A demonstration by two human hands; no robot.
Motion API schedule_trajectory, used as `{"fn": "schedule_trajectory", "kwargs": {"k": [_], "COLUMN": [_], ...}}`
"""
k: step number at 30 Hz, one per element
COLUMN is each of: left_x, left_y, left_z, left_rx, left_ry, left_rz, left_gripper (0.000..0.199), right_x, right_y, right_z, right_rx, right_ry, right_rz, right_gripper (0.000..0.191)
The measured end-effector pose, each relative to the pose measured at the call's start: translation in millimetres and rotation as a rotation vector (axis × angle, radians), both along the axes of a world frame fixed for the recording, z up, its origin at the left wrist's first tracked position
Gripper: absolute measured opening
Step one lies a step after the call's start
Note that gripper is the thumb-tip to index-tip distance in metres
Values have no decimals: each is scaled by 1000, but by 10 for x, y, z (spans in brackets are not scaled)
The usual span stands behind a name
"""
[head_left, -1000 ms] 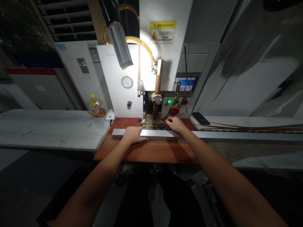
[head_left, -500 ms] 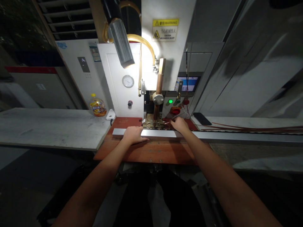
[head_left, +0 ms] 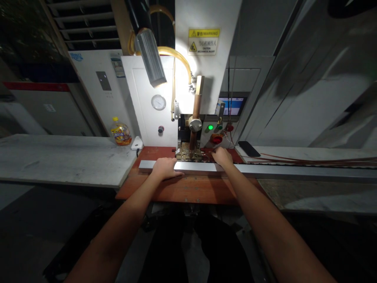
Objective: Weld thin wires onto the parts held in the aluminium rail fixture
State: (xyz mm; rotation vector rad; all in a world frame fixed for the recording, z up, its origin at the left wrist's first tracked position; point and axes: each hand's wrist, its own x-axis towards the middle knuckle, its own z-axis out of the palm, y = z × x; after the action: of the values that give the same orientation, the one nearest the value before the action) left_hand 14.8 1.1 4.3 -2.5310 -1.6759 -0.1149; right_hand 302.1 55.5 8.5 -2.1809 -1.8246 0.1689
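My left hand (head_left: 165, 168) is closed over a long silver metal bar (head_left: 200, 168), its thumb along the near side and its fingers over the far edge. Beyond the bar, my right hand (head_left: 221, 156) is pinched closed beside a small brass-coloured fixture (head_left: 183, 151). What its fingertips hold is too small and hidden to make out. A copper-coloured electrode rod (head_left: 193, 143) comes down onto the fixture between my two hands. The bar lies across a reddish-brown board (head_left: 171, 190) and runs far off to the right.
A white machine (head_left: 150, 82) with a gauge, lit green button (head_left: 210, 127) and screen (head_left: 234, 106) rises ahead. A lamp (head_left: 151, 57) hangs above. Long brown strips (head_left: 309, 160) and a black phone (head_left: 249, 149) lie at right. A yellow-capped bottle (head_left: 121, 133) stands left.
The whole view has shifted slightly. Both hands keep nearly the same places by the bar and the fixture, and the right fingers have changed their angle only a little.
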Motion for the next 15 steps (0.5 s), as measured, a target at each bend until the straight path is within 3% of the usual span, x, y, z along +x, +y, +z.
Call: {"fn": "schedule_trajectory", "kwargs": {"k": [5,15], "left_x": [-5,1], "left_y": [13,-3], "left_z": [-16,11], "left_rx": [2,-7], "left_ry": [2,22], "left_rz": [1,16], "left_gripper": [70,72], "right_x": [23,0], "right_y": [18,8], "right_z": [-16,14], "right_rx": [-10,-57], "right_ry": [-14,-58], "right_rz": [46,47], "right_gripper": [33,41]}}
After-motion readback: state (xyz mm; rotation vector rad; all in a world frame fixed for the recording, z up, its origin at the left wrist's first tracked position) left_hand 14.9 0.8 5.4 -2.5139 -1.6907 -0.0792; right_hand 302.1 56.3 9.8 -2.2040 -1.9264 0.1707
